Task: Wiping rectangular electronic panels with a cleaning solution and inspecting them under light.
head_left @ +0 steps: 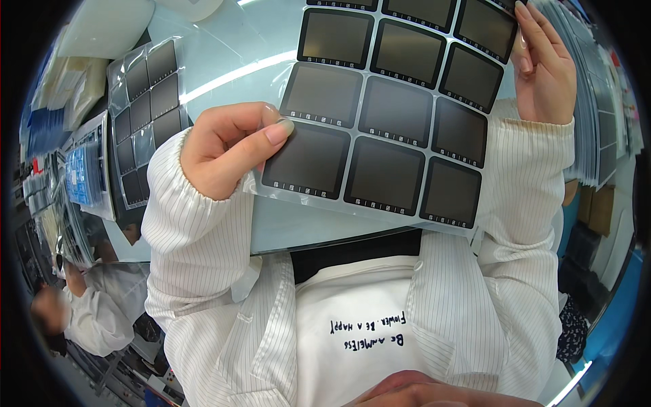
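Note:
A clear sheet of dark, black-framed rectangular panels (390, 173) is held up slantwise in front of me over the table. The panels sit in rows, with small light marks along their lower borders. My left hand (234, 146) pinches the sheet's left edge between thumb and fingers, near the lower rows. At the upper right, my right hand (546, 68) grips the opposite edge, fingers closed on it. The sheet's far end runs out of the top of the view.
Left of me, a similar panel sheet (140, 108) lies beside a blue packet (83, 175). Stacked sheets (588, 102) stand at the right of the glossy pale tabletop (224, 44). Another person in a white sleeve (102, 319) is at the lower left.

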`<state>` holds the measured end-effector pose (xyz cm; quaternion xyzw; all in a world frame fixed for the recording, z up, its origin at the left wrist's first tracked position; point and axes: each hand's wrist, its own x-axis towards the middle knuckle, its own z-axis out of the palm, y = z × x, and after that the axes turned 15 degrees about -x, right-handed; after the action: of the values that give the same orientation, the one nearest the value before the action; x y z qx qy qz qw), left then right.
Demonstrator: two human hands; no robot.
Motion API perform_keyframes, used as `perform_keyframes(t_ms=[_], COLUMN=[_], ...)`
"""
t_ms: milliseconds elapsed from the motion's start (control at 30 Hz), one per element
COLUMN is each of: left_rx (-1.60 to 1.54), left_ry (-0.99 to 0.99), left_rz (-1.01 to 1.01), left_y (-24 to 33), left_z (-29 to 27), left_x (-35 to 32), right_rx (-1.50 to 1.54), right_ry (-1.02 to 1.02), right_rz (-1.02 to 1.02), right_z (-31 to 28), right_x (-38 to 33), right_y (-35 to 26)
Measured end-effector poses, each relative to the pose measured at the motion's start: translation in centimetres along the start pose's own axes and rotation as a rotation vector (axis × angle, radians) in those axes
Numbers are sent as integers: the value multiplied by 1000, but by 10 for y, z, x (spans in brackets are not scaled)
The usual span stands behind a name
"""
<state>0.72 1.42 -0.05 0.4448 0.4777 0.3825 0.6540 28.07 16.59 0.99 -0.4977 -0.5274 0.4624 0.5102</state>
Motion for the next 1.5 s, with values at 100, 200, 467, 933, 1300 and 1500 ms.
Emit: perform_keyframes(t_ms=[100,200,467,933,1300,1500], left_rx=[13,5,40,74,97,112], left_ry=[16,17,-9,-3,0,20], left_rz=[2,-10,15,17,-1,5], left_y=[-2,-1,-3,-4,-3,-4], left_z=[0,1,-2,-1,-1,0], left_x=[0,-1,1,1,1,0], right_rx=[-7,-4,-4,17,5,8], right_ry=[-4,-4,-38,-15,-42,-27], right_rz=[-3,0,-5,17,13,2], right_z=[0,-1,0,3,3,2], right_x=[0,0,1,-3,-2,-3], right_y=[0,0,3,0,1,2])
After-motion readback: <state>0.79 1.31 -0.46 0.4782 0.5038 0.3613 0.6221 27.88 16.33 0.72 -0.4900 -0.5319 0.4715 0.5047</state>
